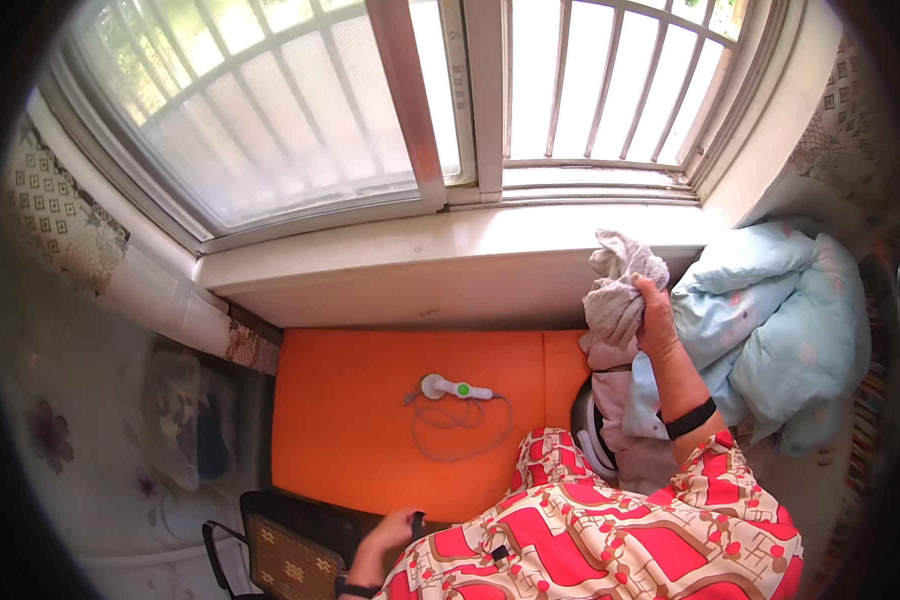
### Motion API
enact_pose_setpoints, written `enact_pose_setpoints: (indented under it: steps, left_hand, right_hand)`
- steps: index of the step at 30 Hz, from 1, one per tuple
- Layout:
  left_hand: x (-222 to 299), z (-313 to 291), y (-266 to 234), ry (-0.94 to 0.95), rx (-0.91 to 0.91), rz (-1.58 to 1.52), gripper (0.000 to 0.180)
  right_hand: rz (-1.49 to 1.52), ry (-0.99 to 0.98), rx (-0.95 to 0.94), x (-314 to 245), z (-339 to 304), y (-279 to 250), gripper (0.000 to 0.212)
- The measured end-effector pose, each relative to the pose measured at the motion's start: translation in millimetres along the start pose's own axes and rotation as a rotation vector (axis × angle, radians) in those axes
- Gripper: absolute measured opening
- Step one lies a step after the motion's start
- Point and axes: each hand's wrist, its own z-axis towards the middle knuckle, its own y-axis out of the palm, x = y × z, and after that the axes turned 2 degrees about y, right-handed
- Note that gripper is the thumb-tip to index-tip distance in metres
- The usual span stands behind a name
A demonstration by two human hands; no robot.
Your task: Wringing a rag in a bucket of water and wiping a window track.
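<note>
My right hand [658, 318] is raised at the right, just below the windowsill, its fingers closed around a crumpled greyish cloth [615, 300]. Pinkish and pale blue fabric [618, 400] lies beneath that arm. Low in the view, beside a chair, my left hand [392, 532] has curled fingers against a small dark object [417, 521] whose kind I cannot make out. On the orange surface [340, 420] between the hands rests a white handheld device [455, 387] with a green button and a looped grey cord.
A pale blue quilt [780, 320] is heaped at the right. The windowsill [370, 245] runs along the back under barred windows. At lower left stands a black-framed chair [290, 555] with a woven back. A rounded dark-and-white object [592, 430] is partly hidden by fabric.
</note>
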Motion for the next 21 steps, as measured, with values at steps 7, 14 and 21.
enact_pose_setpoints:
  steps: [7,14,21]
  left_hand:
    - [273.6,139.1,-93.8,0.615,0.557,0.650,0.049]
    - [415.3,276.6,-109.3,0.957,0.648,0.982,0.040]
    - [420.8,350.7,-99.2,0.962,0.647,1.048,0.039]
  right_hand:
    - [0.050,-0.118,-0.059,-25.4,59.2,-8.6,0.034]
    - [-0.323,-0.352,-0.143,-26.6,146.2,6.1,0.024]
    - [-0.578,-0.786,-0.200,32.5,241.7,69.7,0.030]
